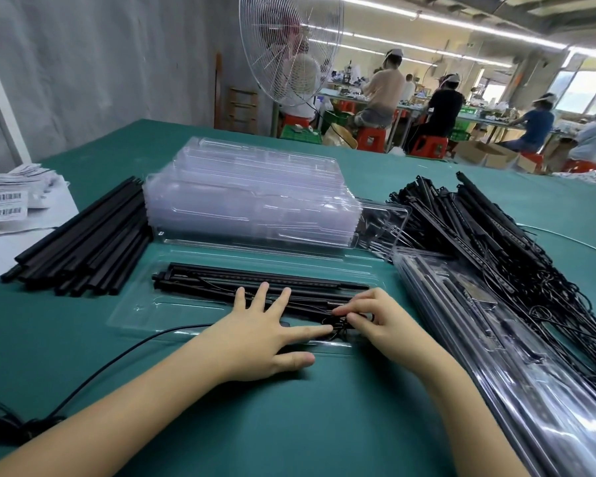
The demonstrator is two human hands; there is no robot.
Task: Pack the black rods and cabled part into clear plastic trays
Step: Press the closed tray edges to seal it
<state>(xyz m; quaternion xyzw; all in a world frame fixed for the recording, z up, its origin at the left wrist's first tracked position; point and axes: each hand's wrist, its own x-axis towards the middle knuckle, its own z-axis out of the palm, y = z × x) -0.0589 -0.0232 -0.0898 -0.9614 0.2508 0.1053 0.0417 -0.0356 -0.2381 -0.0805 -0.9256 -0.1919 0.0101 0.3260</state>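
Pressing down flat, my left grip (255, 335) lies released, fingers spread across the black rods (255, 278) seated in the open tray (135, 315) on the green counter (289, 425). My right grip (379, 321) pinches the coiled cable (338, 326) at that tray's near right end. Behind the tray sits a stack of empty trays (248, 194). Left of it lie loose rods (83, 242), and right of it are filled trays (479, 321) and a heap of cabled parts (496, 235).
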